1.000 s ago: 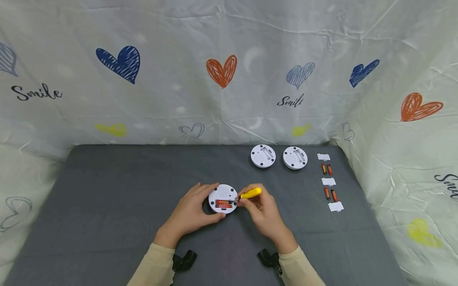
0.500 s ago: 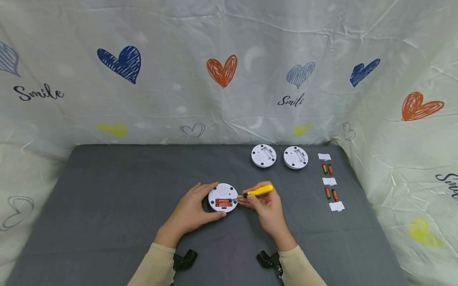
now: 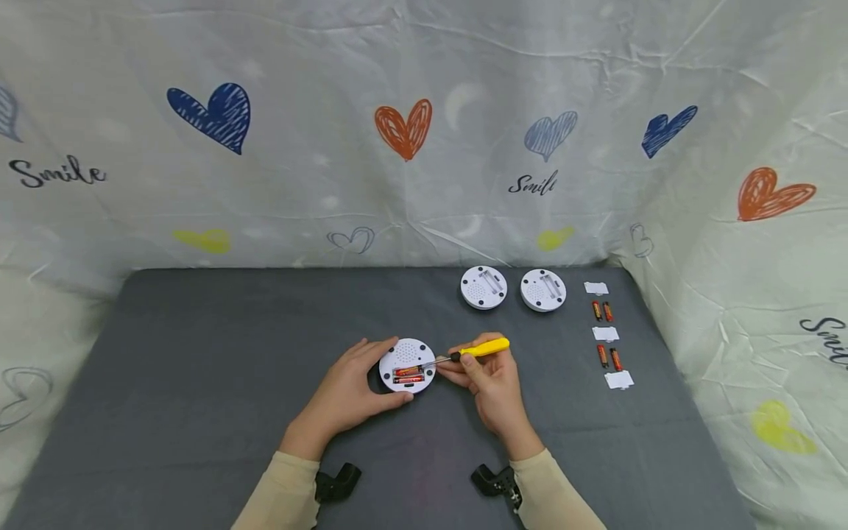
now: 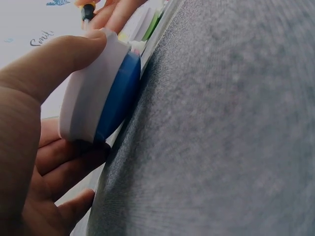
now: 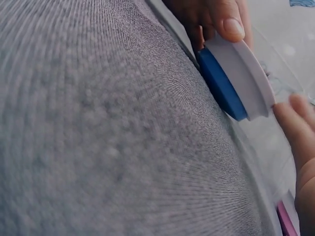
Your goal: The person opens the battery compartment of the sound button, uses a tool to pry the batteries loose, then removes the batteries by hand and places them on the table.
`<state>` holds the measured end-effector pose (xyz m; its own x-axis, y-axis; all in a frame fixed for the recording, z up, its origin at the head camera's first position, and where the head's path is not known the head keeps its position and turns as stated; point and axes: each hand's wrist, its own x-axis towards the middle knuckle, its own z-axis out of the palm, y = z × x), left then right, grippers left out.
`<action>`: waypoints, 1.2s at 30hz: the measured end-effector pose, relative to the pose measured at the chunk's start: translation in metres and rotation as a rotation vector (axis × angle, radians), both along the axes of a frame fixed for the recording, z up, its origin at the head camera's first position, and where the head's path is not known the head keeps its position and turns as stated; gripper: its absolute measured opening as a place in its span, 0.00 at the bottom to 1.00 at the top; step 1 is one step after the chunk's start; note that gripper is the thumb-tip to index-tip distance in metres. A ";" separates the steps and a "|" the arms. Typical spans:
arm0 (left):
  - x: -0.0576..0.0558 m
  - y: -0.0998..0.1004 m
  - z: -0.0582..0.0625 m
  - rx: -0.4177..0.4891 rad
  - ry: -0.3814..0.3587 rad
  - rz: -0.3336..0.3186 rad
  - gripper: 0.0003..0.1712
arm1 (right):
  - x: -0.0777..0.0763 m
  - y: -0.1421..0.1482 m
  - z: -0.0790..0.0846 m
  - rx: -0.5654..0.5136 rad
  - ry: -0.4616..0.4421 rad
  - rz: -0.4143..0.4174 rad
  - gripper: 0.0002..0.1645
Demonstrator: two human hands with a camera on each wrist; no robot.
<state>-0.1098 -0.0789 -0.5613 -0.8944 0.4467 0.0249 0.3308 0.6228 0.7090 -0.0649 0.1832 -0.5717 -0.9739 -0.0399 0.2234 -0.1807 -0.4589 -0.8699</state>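
My left hand (image 3: 351, 386) grips a round white device (image 3: 405, 355) by its left edge, thumb at the near side and fingers at the far side. A blue part (image 4: 118, 96) shows beneath its white body in the left wrist view. On the upward face are small holes and an uncovered battery slot with two red batteries. The upper battery (image 3: 407, 372) is tilted against the lower battery (image 3: 408, 380). My right hand (image 3: 490, 386) holds a screwdriver (image 3: 489, 347) by its yellow handle, the metal tip at the upper battery's right end. The right wrist view shows the device (image 5: 241, 73) near the right fingers.
At the back of the grey table (image 3: 252, 331) lie a white device (image 3: 482, 298) and another white device (image 3: 542, 298), both with bare battery slots. Down the right side run white battery covers (image 3: 606, 334) and pairs of batteries (image 3: 602, 356). A printed curtain (image 3: 298, 162) stands behind.
The screwdriver has swung to a flatter slant, its handle moving right. The upper battery, which lay level beside the other one, has tilted. My left hand keeps its grip.
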 end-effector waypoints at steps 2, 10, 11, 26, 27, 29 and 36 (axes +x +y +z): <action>0.000 -0.001 0.000 -0.004 0.010 -0.006 0.56 | -0.001 0.000 0.000 -0.028 -0.001 0.007 0.12; -0.001 -0.001 0.001 -0.010 0.022 -0.010 0.56 | -0.002 -0.001 0.001 -0.036 0.007 0.003 0.11; -0.001 -0.001 0.001 -0.010 0.022 -0.011 0.56 | -0.002 -0.001 0.001 -0.036 0.008 0.000 0.11; -0.003 -0.001 0.000 0.003 0.031 -0.021 0.57 | -0.003 -0.001 0.000 -0.021 0.023 -0.029 0.10; -0.003 -0.001 0.000 0.008 0.036 -0.025 0.57 | -0.004 -0.001 -0.001 -0.018 0.024 -0.037 0.10; -0.003 -0.002 -0.001 0.022 0.055 -0.046 0.56 | -0.004 -0.001 -0.001 -0.012 0.023 -0.059 0.11; -0.005 -0.004 -0.004 0.044 0.155 -0.126 0.51 | -0.004 -0.001 -0.001 -0.022 0.021 -0.103 0.11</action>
